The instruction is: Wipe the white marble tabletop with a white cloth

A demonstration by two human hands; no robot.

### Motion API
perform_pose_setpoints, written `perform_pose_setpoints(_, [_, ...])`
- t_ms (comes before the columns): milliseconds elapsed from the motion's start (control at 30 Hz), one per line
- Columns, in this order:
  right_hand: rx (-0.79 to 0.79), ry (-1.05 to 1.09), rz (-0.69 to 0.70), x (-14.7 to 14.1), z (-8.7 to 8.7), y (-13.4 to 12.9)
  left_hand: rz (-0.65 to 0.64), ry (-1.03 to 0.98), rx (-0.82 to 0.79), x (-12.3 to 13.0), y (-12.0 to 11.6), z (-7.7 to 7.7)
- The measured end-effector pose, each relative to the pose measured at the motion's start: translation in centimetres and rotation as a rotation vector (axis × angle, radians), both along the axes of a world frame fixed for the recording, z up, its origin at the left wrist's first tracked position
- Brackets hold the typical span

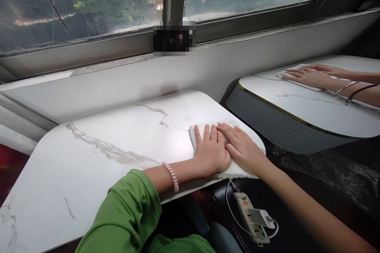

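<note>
A white cloth (236, 170) lies spread near the right end of a white marble-patterned tabletop (118, 126), partly hidden by my hands. My left hand (210, 152) rests flat on it with fingers spread, a pink coiled band (171, 176) around its wrist. Also flat on the cloth, my right hand (246, 148) has its fingers stretched forward and slanting left. Its fingertips meet the left hand near the index finger and thumb. The cloth's front edge reaches the table's near edge.
To the right, another person's hands (314, 76) lie on a white cloth (307, 85) on a second marble-patterned table (326, 106). A power strip (247, 215) with a plugged-in white charger (261, 218) lies below my table. A wall and windows (118, 0) run behind.
</note>
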State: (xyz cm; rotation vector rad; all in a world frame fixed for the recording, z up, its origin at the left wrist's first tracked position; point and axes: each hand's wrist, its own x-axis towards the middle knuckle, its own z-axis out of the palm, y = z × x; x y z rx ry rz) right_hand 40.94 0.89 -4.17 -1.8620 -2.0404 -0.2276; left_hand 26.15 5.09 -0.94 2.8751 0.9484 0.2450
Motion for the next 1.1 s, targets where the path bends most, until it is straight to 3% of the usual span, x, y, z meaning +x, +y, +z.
perform_pose_setpoints(200, [-0.007,-0.005,0.0,-1.5,0.0,3.7,0.036,-0.011,-0.003,-1.1,3.1,-0.3])
perform_pose_setpoints(533, [-0.017,0.096,0.006,-5.2,0.6,17.8,0.204,-0.013,0.001,-3.2,16.0,-0.5])
perform_pose_setpoints(700, [-0.002,0.136,0.034,-5.4,0.7,22.7,0.262,-0.059,0.043,-3.5,20.3,-0.5])
perform_pose_setpoints(900, [-0.037,0.114,0.079,-5.1,0.8,23.3,0.299,-0.058,0.058,-3.5,20.4,-0.8])
perform_pose_setpoints(1100, [-0.052,0.062,0.111,-6.3,0.9,18.8,0.327,-0.015,0.054,-4.9,15.6,-0.7])
